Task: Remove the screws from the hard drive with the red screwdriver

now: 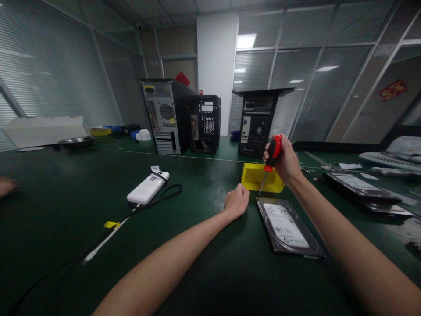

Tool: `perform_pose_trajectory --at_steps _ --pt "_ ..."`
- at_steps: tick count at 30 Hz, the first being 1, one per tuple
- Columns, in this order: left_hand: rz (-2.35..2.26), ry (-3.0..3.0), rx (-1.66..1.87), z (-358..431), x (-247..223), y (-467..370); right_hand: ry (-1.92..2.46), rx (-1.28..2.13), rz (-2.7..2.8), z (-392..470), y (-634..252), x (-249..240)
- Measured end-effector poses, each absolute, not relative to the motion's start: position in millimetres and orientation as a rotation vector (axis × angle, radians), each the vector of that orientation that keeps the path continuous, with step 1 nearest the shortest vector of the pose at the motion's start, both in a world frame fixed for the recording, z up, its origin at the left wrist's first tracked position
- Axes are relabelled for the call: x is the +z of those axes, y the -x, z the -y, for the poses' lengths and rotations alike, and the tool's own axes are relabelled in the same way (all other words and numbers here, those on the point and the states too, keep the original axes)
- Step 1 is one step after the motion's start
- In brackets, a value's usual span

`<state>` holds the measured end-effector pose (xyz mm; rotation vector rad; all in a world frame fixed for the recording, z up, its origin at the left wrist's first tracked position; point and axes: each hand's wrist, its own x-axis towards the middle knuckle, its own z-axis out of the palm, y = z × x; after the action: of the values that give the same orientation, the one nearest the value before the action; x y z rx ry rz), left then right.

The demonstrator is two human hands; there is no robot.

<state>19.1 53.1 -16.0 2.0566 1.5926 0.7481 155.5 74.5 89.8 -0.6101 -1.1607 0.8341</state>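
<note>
Right hand (287, 159): its fingers are wrapped tight around the red and black handle of a screwdriver (273, 153).
Screwdriver tip: it points down, close to the far left corner of the hard drive — I cannot tell if it touches.
Hard drive (287, 224): it lies flat on the green table (197, 281), between the two arms, with its white sticker facing up.
Left hand (237, 199): it rests just left of the hard drive, fingers curled in — I cannot tell if they pinch something small.
Yellow tray (247, 179): it is just behind the hard drive, and the screwdriver is in front of part of it.
White block (147, 188): it lies off to the left, with a black cord beside it.
Big computer cases: one tall one (167, 116), a smaller one (206, 125) and another (258, 125) stand at the back.
More drives (360, 188): they sit in a pile on the right.
Other person's hand (7, 186): it is blurry, at the left edge.
</note>
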Motion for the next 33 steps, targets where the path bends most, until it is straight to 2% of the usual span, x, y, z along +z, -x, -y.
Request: perform_pose_trajectory --at_steps 5,14,21,33 --pt "-1.593 -2.077 0.759 -52.2 -15.3 -19.1 0.64 0.781 1.148 -77.0 -154.9 88.2" --pt "-1.496 -2.209 0.744 -48.0 -13.5 -17.0 0.594 0.917 1.168 -70.9 -156.9 91.9" --pt "-1.435 -2.235 0.832 -52.0 -19.8 -17.1 0.61 0.801 1.193 -72.8 -151.1 89.4" --pt "-1.361 -2.306 0.777 -51.5 -18.7 -15.5 0.593 0.988 1.203 -69.9 -156.2 91.4"
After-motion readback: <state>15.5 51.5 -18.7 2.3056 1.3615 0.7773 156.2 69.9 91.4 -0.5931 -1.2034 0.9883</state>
